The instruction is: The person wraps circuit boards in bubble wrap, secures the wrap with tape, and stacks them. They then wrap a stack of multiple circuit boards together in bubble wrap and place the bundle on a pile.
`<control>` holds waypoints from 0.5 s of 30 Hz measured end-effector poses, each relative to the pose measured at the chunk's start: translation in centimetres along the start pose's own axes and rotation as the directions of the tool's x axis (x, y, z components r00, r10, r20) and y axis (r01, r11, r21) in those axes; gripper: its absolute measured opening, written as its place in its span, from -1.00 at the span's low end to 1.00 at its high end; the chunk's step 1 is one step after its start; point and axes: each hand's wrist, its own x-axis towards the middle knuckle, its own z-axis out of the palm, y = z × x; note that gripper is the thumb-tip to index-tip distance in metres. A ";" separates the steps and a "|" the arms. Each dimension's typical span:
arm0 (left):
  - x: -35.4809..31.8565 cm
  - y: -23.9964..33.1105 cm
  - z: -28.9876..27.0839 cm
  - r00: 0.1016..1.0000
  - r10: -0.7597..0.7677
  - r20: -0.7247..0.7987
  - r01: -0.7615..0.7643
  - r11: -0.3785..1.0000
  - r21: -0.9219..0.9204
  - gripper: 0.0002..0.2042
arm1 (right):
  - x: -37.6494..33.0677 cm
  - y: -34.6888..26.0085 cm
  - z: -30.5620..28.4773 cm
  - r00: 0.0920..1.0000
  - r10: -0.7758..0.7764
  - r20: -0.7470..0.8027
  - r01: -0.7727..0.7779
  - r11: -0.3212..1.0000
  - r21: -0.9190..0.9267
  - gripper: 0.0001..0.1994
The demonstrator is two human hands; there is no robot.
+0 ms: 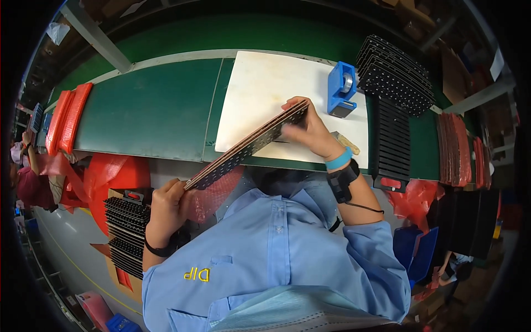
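Between my two hands I hold a thin stack of long black dotted boards (249, 148), tilted on edge with its layered rim facing up. My left hand (168, 210) pinches the near left end, fingers closed. At the far right end my right hand (315, 133) grips the stack, its fingers over the top edge and its thumb, slightly blurred, against the dotted face. The boards hang over the front edge of a white sheet (263, 83) on the green table. Right beside my right wrist lies a small tan, block-like object (347, 143), partly hidden.
A blue tape dispenser (342, 88) stands on the sheet. More dotted boards (395, 74) and a black slotted rack (391, 138) are at the right. Red bubble-wrapped packs (67, 119) lie far left; stacked boards (126, 227) stand low beside my left arm. Other people work at both sides.
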 end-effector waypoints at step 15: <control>2.4 -1.1 1.7 0.985 0.145 -0.091 -0.169 0.902 -0.398 -0.84 | -8.0 -15.5 -2.0 0.922 -0.257 0.291 0.355 0.863 -0.361 -0.72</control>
